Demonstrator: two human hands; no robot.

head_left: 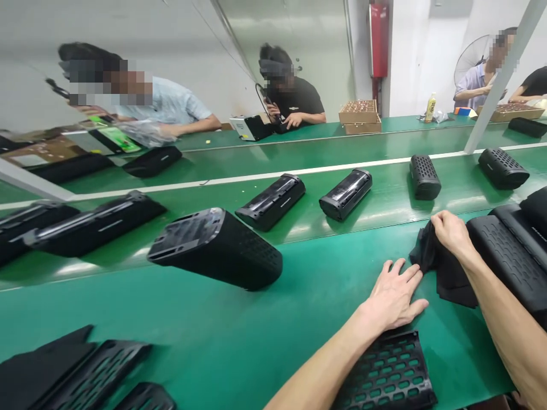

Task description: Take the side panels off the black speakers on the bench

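Note:
My left hand point(395, 296) lies flat on the green bench with fingers spread, its heel over a black perforated grille panel point(387, 373). My right hand point(450, 233) is closed on a black cloth point(448, 273) that lies crumpled on the bench beside a black ribbed speaker housing point(508, 256). A large black speaker shell point(217, 247) lies on its side to the left of both hands, out of reach of the fingers.
Several black speaker housings point(346, 193) ride the green conveyor belt point(299, 219) beyond the bench. More grille panels point(94, 370) lie at the lower left. Other people sit across the line; cardboard trays point(359, 115) and a metal post point(498, 80) stand there.

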